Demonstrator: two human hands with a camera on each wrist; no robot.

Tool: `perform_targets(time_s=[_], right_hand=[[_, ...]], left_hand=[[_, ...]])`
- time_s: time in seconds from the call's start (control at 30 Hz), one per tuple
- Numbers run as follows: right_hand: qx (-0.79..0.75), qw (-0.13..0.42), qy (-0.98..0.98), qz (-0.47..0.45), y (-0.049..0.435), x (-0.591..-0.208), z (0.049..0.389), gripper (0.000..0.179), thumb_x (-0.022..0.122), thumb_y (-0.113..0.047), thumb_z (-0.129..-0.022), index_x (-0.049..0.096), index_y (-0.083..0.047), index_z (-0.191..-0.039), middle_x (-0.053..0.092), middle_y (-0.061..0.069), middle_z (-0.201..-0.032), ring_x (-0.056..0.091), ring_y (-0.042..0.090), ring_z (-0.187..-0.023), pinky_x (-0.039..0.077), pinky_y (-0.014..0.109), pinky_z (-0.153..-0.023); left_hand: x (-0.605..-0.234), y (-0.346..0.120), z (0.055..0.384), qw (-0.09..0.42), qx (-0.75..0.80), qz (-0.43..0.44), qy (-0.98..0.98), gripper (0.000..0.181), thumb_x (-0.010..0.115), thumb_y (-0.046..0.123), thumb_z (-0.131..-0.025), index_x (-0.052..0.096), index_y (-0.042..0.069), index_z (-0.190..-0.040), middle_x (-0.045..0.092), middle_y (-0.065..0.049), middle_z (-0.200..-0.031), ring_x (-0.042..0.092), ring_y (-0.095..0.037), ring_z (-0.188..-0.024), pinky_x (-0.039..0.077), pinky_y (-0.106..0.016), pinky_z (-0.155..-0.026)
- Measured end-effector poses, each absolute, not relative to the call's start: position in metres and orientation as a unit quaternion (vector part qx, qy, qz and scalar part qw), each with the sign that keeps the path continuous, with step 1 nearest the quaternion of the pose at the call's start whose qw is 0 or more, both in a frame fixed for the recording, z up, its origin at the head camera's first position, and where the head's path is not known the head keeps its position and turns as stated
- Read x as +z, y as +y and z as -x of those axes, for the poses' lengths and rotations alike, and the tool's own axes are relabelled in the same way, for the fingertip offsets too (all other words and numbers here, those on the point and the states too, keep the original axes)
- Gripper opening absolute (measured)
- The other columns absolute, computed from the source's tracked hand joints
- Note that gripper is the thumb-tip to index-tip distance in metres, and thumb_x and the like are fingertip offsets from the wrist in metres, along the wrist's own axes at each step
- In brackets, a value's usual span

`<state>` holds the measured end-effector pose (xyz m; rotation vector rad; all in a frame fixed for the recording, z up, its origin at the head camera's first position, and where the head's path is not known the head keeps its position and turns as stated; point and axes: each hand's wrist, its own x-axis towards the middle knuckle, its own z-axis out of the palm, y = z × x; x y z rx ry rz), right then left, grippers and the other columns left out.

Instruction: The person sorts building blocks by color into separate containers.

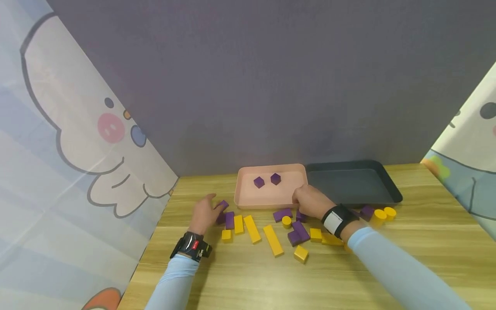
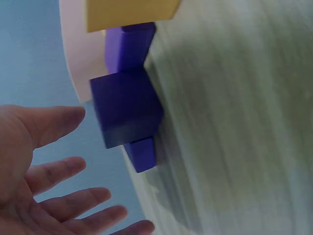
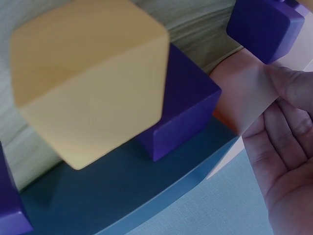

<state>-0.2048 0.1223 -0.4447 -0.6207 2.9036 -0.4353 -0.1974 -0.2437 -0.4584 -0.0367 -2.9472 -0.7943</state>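
Two hands among yellow and purple blocks before two trays

Nearest the wearer, two light-blue sleeves (image 1: 403, 267) reach in over a wood-grain table (image 1: 240, 284). The closest piece on it is a tilted yellow cube (image 1: 301, 254), with a long yellow bar (image 1: 273, 241) slanting to its left. Just beyond the cube, a purple bar (image 1: 301, 231) touches a smaller purple piece (image 1: 294, 238).

The left hand (image 1: 203, 214) is at the left end of the scatter, thumb and fingers spread apart with nothing between them. Just beside its thumb lies a dark purple block (image 2: 128, 107) on the table, left of an upright-looking purple rectangle (image 1: 230, 220).

The right hand (image 1: 311, 201) is at the near right corner of the pink tray (image 1: 248, 202), its fingers curled inward. A purple cube (image 3: 264, 32) sits close to its thumb, on the near side of that tray; the fingertips are partly hidden, so I cannot tell whether they pinch anything. Two yellow cylinders (image 1: 378, 216) stand to the right, beyond the wrist.

Farther back, the pink tray holds two small purple cubes (image 1: 259, 182). The dark tray (image 1: 345, 187) adjoins it on the right. A grey panel (image 1: 290, 86) rises behind both.
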Motion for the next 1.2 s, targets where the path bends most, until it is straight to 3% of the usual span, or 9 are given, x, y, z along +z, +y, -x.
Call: perform_targets(time_s=[0.07, 0.2, 0.37, 0.6, 0.77, 0.87, 1.2], right_hand=[[-0.145, 0.070, 0.965, 0.208, 0.122, -0.444, 0.205, 0.013, 0.078, -0.004, -0.084, 0.082, -0.016, -0.086, 0.071, -0.005, -0.079, 0.056, 0.015, -0.072, 0.058, 0.035, -0.078], [-0.148, 0.069, 0.963, 0.213, 0.123, -0.445, 0.206, 0.016, 0.076, -0.001, -0.082, 0.081, -0.016, -0.083, 0.067, -0.005, -0.074, 0.055, 0.016, -0.070, 0.055, 0.033, -0.073], [-0.150, 0.060, 0.965, 0.208, 0.128, -0.447, 0.203, 0.020, 0.074, 0.002, -0.079, 0.080, -0.017, -0.078, 0.061, -0.007, -0.067, 0.052, 0.016, -0.067, 0.050, 0.030, -0.069], [-0.148, 0.063, 0.965, 0.209, 0.125, -0.446, 0.202, 0.018, 0.077, 0.000, -0.080, 0.083, -0.015, -0.090, 0.074, -0.004, -0.083, 0.058, 0.014, -0.074, 0.060, 0.038, -0.081], [-0.150, 0.072, 0.966, 0.199, 0.123, -0.447, 0.203, 0.019, 0.077, -0.001, -0.082, 0.083, -0.014, -0.094, 0.077, -0.001, -0.091, 0.060, 0.014, -0.077, 0.060, 0.040, -0.086], [-0.151, 0.075, 0.966, 0.197, 0.124, -0.446, 0.204, 0.018, 0.077, -0.001, -0.082, 0.083, -0.015, -0.092, 0.074, -0.003, -0.087, 0.058, 0.015, -0.076, 0.060, 0.038, -0.084], [-0.148, 0.073, 0.965, 0.202, 0.122, -0.443, 0.202, 0.016, 0.078, -0.003, -0.082, 0.083, -0.015, -0.091, 0.074, -0.002, -0.086, 0.058, 0.015, -0.074, 0.060, 0.037, -0.082]], left_hand=[[-0.463, -0.244, 0.197, 0.039, -0.253, 0.010, -0.967, 0.057, 0.075, 0.027, -0.092, 0.059, -0.004, -0.137, 0.069, -0.029, -0.124, 0.070, -0.037, -0.097, 0.056, -0.054, -0.096], [-0.468, -0.245, 0.198, 0.026, -0.257, 0.004, -0.966, 0.049, 0.073, 0.025, -0.094, 0.062, -0.002, -0.134, 0.068, -0.027, -0.128, 0.070, -0.037, -0.108, 0.057, -0.053, -0.094], [-0.471, -0.240, 0.205, 0.015, -0.265, 0.014, -0.964, 0.037, 0.071, 0.025, -0.095, 0.069, 0.003, -0.125, 0.073, -0.019, -0.119, 0.070, -0.027, -0.096, 0.059, -0.043, -0.082], [-0.468, -0.238, 0.203, -0.003, -0.284, 0.009, -0.959, 0.024, 0.071, 0.019, -0.095, 0.074, 0.003, -0.113, 0.076, -0.014, -0.108, 0.065, -0.018, -0.081, 0.052, -0.028, -0.065], [-0.466, -0.237, 0.199, 0.000, -0.265, 0.006, -0.964, 0.024, 0.073, 0.021, -0.094, 0.076, 0.003, -0.110, 0.077, -0.014, -0.108, 0.069, -0.021, -0.086, 0.057, -0.035, -0.071], [-0.465, -0.235, 0.199, 0.000, -0.258, 0.003, -0.966, 0.022, 0.074, 0.021, -0.093, 0.077, 0.005, -0.108, 0.078, -0.013, -0.106, 0.071, -0.023, -0.087, 0.059, -0.039, -0.075], [-0.464, -0.235, 0.205, -0.011, -0.257, -0.019, -0.966, 0.028, 0.078, 0.008, -0.083, 0.077, 0.003, -0.111, 0.077, -0.016, -0.103, 0.069, -0.023, -0.079, 0.060, -0.040, -0.072]])
